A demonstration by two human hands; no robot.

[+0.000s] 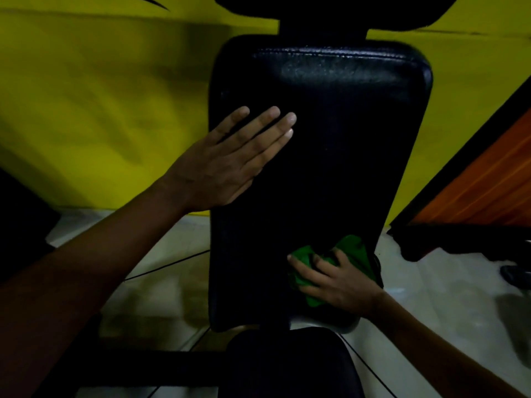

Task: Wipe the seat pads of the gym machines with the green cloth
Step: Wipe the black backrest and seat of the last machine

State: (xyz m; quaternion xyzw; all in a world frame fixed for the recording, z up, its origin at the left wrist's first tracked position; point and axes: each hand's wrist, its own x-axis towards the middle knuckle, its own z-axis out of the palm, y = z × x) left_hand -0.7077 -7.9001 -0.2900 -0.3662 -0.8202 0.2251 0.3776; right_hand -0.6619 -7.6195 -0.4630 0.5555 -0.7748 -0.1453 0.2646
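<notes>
Green cloth (339,262) under right hand (342,282)

Carrier: long black padded leatherette bench pad (330,173), tilted up toward the yellow wall, glossy along its top edge.
Lying on it: crumpled green cloth (349,252) at the lower right part, pressed under the right hand (330,280); left hand (230,159) flat on the upper left edge, fingers straight.
Below: second black padded seat (290,363), just beside the long pad's lower end.
Underneath: pale tiled floor (161,271) with dark grout lines.
</notes>
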